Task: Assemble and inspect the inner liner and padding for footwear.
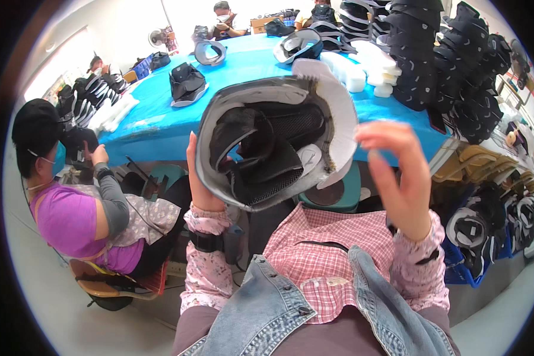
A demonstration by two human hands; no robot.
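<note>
A black cap is held up in front of me with its inside facing me. A pale band runs around its rim, and dark mesh and fabric lie folded within. My left hand grips the cap's left side, the thumb up along the edge and the other fingers hidden behind it. The light brim piece is on the right. Beside it my right hand is raised, slightly blurred, with fingers curved and apart and nothing in them. Whether its fingertips touch the brim I cannot tell.
A blue-covered table is ahead, bearing several caps, white pads and tall stacks of black caps. A co-worker in purple sits at left. Blue crates of caps stand at lower right. A teal stool is below the cap.
</note>
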